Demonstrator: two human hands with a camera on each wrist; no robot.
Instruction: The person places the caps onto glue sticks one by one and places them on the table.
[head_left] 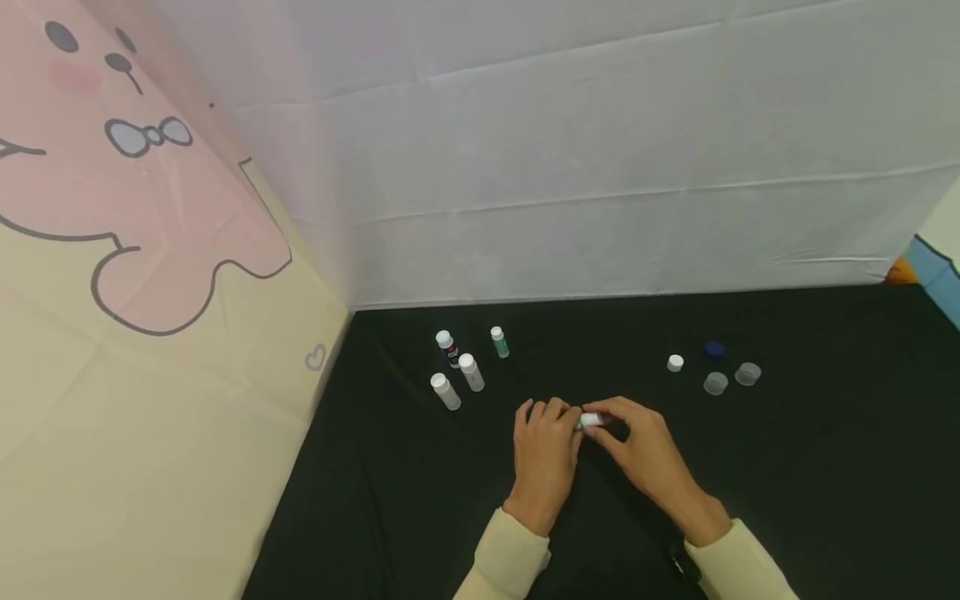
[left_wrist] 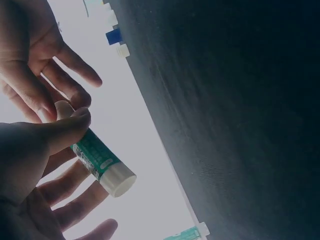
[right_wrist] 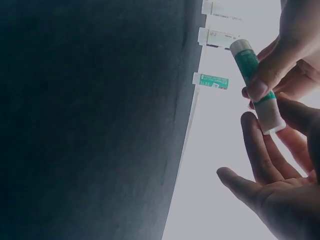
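Between both hands is a small glue stick with a green label and white ends. My left hand grips its green body, the thumb lying across the label in the left wrist view. Thumb and fingertips of my right hand pinch the white end on the right. In the right wrist view the glue stick is tilted, its other white end pointing up and away from the right hand. The left hand's fingers partly hide the label.
On the black tabletop, left of the hands, stand two white tubes, a dark tube with a white cap and a green glue stick. At right lie a white cap, a blue cap and two translucent caps.
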